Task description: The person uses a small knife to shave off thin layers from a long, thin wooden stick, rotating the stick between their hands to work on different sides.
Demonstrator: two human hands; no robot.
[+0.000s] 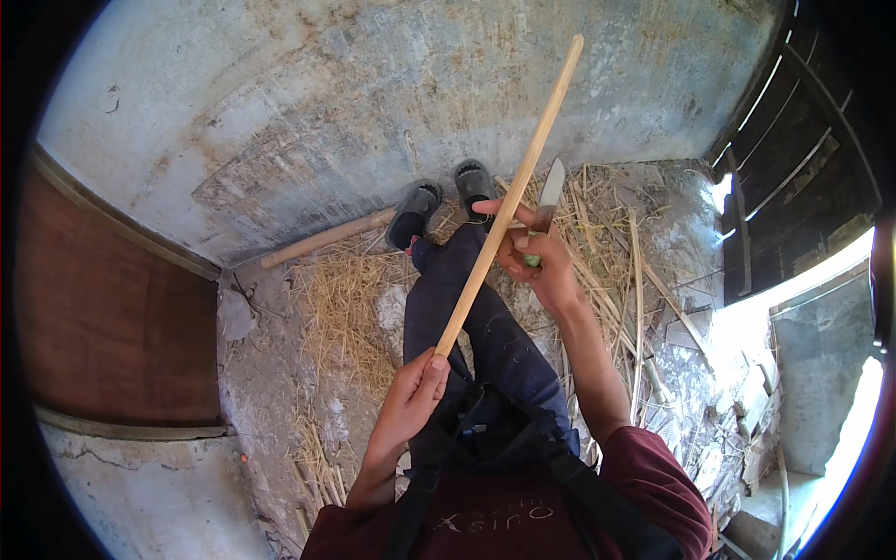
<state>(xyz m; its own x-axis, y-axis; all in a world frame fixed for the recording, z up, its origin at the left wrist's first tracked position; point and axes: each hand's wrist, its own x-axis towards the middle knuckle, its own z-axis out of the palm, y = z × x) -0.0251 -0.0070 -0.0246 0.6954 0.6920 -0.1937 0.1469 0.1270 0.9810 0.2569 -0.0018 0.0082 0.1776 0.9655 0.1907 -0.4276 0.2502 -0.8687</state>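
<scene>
Left hand (411,397): closed around the lower end of a long, pale, smooth-peeled wooden stick (511,193), thumb pressed along the shaft. The stick rises diagonally from this grip, up and to the right, its far end reaching high against the wall.

Right hand (534,257): fingers closed on the green handle of a knife with a flat grey metal blade (549,194); the blade points up and away, just beside the stick on its right. The same hand's thumb and fingertips touch the stick at about mid-length.

Legs: dark blue trousers (467,299), stretched forward and crossed, ending in a pair of grey and black sandals (444,207) near the foot of the wall.

Surroundings: weathered, stained grey concrete wall (308,103) ahead. Dry yellow straw and split cane strips (616,271) scattered over a rough stone floor on both sides of the legs. A second, thicker brown pole (322,241) lies along the base of the wall, left of the sandals. Reddish-brown board (103,308) at far left. Dark slatted wooden panel (803,140) at upper right.

Clothing: maroon short-sleeved shirt (653,476) with black straps (439,457) hanging over the chest.
</scene>
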